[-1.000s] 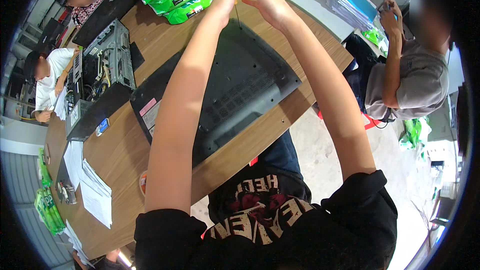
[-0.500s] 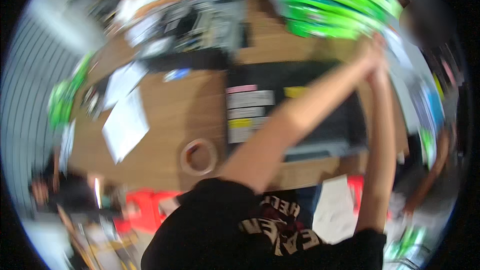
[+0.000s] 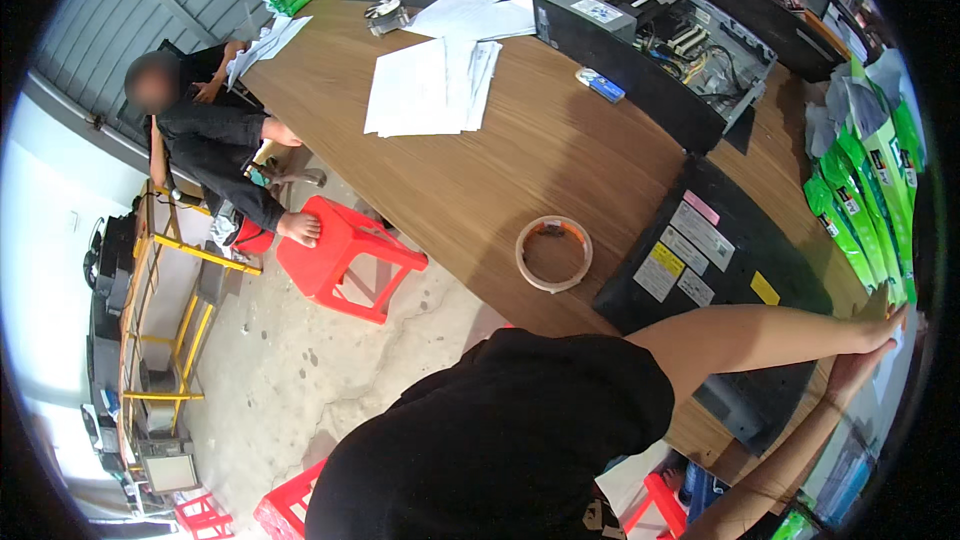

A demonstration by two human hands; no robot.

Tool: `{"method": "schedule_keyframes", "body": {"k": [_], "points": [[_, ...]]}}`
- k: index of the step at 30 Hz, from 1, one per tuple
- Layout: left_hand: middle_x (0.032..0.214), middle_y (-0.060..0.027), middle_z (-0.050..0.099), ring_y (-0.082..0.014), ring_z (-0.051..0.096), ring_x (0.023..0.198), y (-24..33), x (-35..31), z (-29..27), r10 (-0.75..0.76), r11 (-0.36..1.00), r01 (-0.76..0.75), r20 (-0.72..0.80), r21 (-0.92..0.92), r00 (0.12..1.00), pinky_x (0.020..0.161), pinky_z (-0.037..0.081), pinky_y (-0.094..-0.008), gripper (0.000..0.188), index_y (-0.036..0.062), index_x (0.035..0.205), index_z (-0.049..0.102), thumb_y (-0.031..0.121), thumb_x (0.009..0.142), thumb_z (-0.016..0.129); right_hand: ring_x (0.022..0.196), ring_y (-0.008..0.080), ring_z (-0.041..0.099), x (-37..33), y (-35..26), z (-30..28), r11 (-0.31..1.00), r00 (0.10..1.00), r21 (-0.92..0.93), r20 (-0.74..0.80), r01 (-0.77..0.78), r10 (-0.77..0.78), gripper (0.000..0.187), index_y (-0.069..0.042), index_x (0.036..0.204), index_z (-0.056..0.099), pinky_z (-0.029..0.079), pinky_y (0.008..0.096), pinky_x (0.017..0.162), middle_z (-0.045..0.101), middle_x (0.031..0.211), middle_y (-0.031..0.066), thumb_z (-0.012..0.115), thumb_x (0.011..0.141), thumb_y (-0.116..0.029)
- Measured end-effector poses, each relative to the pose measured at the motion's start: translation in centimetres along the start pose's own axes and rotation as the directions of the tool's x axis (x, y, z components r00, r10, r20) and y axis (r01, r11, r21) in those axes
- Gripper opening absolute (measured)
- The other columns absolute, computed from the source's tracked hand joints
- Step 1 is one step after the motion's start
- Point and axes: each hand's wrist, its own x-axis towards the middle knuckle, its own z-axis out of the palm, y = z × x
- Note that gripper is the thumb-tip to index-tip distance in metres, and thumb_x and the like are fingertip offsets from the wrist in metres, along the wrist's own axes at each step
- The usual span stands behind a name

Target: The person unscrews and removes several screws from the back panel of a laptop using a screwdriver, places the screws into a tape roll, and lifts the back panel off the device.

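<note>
A: A room with a ribbed grey wall (image 3: 130, 30) and a concrete floor (image 3: 250, 390) is shown, with a curved wooden table (image 3: 480, 200) set across it. Where is the main object placed?

B: A black laptop (image 3: 760, 240) is laid underside up near the table's edge, at the right of the view. Pink, white and yellow labels are stuck on it, and part of it is hidden by the left forearm, which is stretched across.

A: How are the hands held?

B: The left hand (image 3: 874, 328) and the right hand (image 3: 856, 368) are brought close together past the laptop, at the far right. How far the fingers are closed cannot be told for either hand, nor whether anything is gripped.

A: What is set around the laptop?

B: A tape roll (image 3: 552, 286) is laid flat at its left. Beyond it an opened computer case (image 3: 640, 80) is seen, with a small blue packet (image 3: 600, 85) beside it. Green packs (image 3: 870, 190) are stacked near the hands.

A: And farther out?

B: White papers (image 3: 430, 90) are spread on the table. At the left, a person in black (image 3: 190, 120) is seated, with one bare foot rested on a red stool (image 3: 335, 250).
</note>
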Motion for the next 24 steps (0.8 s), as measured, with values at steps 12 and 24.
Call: {"method": "schedule_keyframes", "body": {"k": [12,24], "points": [[0.125,-0.0320,0.040,-0.0410,0.048,0.109,-8.6,11.5,7.6,0.172,0.985,-0.166,-0.164,0.051,0.971,0.092,0.039,-0.0417,0.079,-0.0072,0.137,0.011,0.023,0.082,0.058,0.126,0.0220,0.034,0.3,0.6,-3.6,0.995,0.987,0.087,0.153,0.040,-0.053,0.066,-0.015,0.143,0.018,0.027,0.0360,0.104,0.032,0.142,0.0050,0.025,0.092,-0.056],[0.134,-0.0238,0.037,-0.0271,0.043,0.119,-6.9,11.5,4.8,0.016,0.997,0.023,0.467,-0.076,0.884,0.096,0.037,-0.0328,0.076,0.0010,0.141,0.013,0.026,0.087,0.058,0.135,0.0218,0.018,-1.1,1.7,-4.9,0.982,0.973,-0.028,0.141,0.186,-0.180,0.080,-0.004,0.140,0.022,0.012,0.0411,0.109,0.025,0.145,0.0078,0.020,0.088,-0.064]]}}
